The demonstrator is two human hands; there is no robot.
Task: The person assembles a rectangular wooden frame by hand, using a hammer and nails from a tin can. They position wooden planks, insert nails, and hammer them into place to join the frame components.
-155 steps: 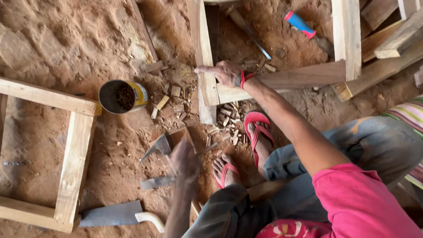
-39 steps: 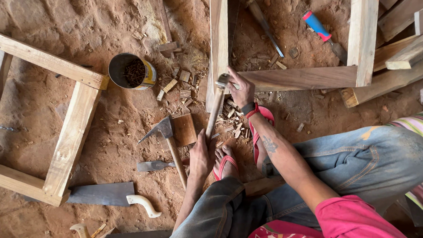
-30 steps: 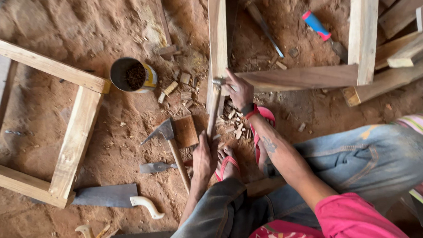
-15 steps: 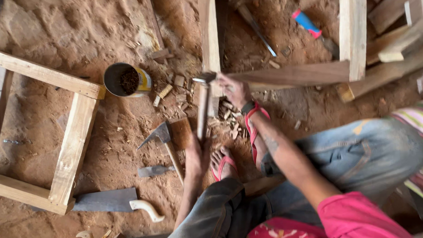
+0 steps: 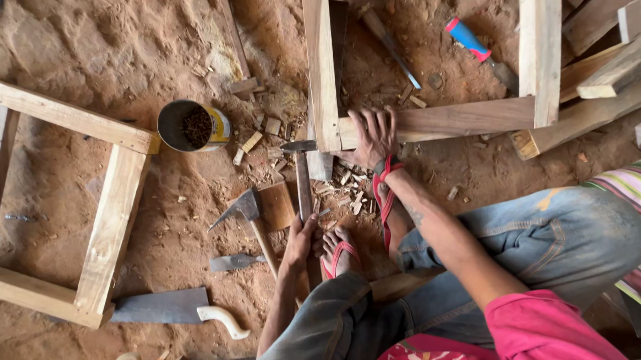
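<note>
While the person crouches on the reddish dirt floor (image 5: 60, 40), the left hand (image 5: 299, 239) is closed around the wooden shaft of a steel-headed hammer (image 5: 303, 180), fingers wrapped about its lower end; the shaft points away from the body and the head lies just beside the lower left corner of the pale rectangular wooden frame (image 5: 432, 119). The right hand (image 5: 376, 134) lies flat and spread on that frame's bottom rail near the corner joint, fingers extended and gripping nothing; whether anything small sits under the fingertips cannot be told. Half a second earlier the hammer head stood a little higher and nearer the frame's upright, with the shaft more tilted; about a second before this moment the shaft lay lower still, close to the ground, and the right hand sat on the same rail. Left of the hammer lie a small hatchet with a wooden handle (image 5: 249, 218) and a flat steel chisel blade (image 5: 232, 262). A round metal tin with a yellow band holding rusty nails (image 5: 191, 126) stands upright further left, well apart from the hands. A second pale wooden frame (image 5: 112, 223) lies at the left, with a handsaw with a cream handle (image 5: 172, 309) just beside its lower corner. Inside the first frame rests a blue-and-red-handled tool (image 5: 468, 40).
</note>
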